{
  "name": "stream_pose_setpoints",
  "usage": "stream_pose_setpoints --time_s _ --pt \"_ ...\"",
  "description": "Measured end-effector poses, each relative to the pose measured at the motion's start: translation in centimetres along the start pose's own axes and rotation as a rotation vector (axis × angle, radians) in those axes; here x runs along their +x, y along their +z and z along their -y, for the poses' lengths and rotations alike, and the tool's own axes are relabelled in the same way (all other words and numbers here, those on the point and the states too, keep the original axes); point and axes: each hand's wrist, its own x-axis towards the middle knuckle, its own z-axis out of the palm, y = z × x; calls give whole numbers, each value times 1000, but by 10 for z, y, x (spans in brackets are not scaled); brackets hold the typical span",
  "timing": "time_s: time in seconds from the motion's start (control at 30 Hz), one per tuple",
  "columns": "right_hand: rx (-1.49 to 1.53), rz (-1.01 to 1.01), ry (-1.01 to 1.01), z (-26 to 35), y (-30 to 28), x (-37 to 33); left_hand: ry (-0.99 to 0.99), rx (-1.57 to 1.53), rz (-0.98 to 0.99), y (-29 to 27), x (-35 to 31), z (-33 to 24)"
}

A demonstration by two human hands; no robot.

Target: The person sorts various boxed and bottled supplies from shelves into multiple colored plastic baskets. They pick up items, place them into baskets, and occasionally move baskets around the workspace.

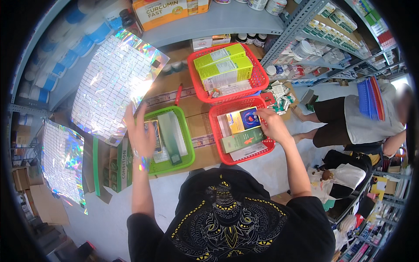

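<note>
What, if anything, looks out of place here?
The loose heap of small green-and-white cardboard boxes beside the farther red plastic basket: they lie at jumbled angles, unlike the aligned lime-green cardboard boxes inside it.

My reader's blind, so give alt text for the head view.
The person's right hand is at a yellow-and-blue box in a red basket, beside a green box; the open left hand is near a green basket and a shiny gridded sheet. Behind, another red basket holds lime-green cartons; at right stands a co-worker.
</note>
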Motion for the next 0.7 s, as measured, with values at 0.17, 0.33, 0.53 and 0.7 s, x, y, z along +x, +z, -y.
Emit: stream_pose_setpoints --time_s 0.17,0.33,0.53,0.7 --pt "-117 395 -267 9 6 21 13 -495 417 19 -62 -83" --pt "-201 498 -442 32 37 11 51 -544 490 70 -55 -127" --pt "360 230 -233 28 8 16 -139 -828 298 54 -50 -142" --pt "710 159 -205 42 -9 17 -320 -1064 273 108 -80 -163"
